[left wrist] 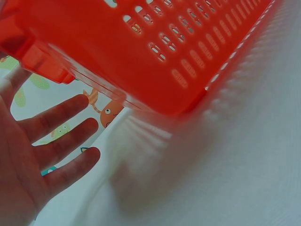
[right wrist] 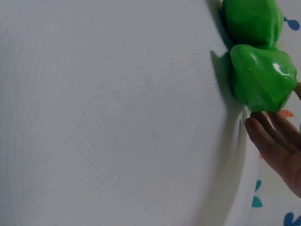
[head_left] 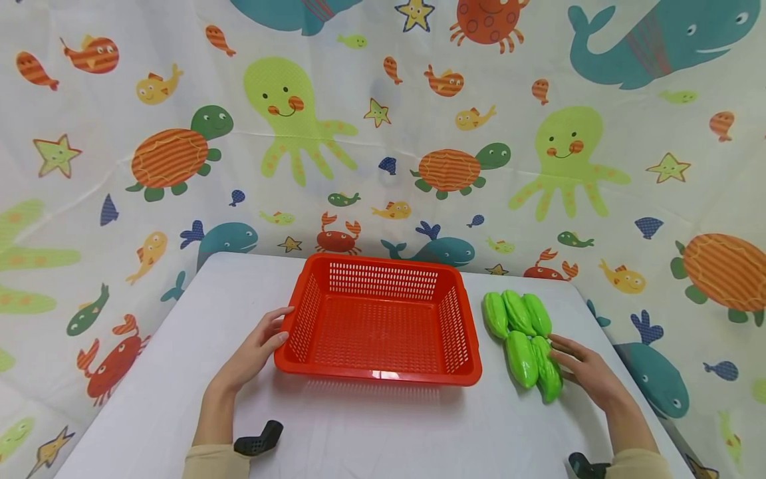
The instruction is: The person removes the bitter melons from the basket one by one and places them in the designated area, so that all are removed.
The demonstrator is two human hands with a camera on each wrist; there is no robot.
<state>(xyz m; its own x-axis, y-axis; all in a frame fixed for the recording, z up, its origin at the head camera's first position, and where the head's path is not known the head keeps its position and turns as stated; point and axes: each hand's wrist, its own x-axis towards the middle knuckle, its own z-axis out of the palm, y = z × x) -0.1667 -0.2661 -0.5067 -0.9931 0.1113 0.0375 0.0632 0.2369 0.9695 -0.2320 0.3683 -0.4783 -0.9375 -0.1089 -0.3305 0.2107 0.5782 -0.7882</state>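
Observation:
A red plastic basket with slotted walls stands in the middle of the white table. My left hand is at its left rim, fingertips touching or very near it. In the left wrist view, several fingers reach out straight below the basket's corner; the thumb is not clearly seen. To the right of the basket lie several glossy green, ribbed, elongated vegetable-like pieces in two rows. My right hand is beside the nearest right piece, its loosely bent fingers against or close to its side.
The white table narrows toward the back. Behind and around it hangs a curtain printed with sea animals. A black wrist-worn device shows at the left wrist, another at the right.

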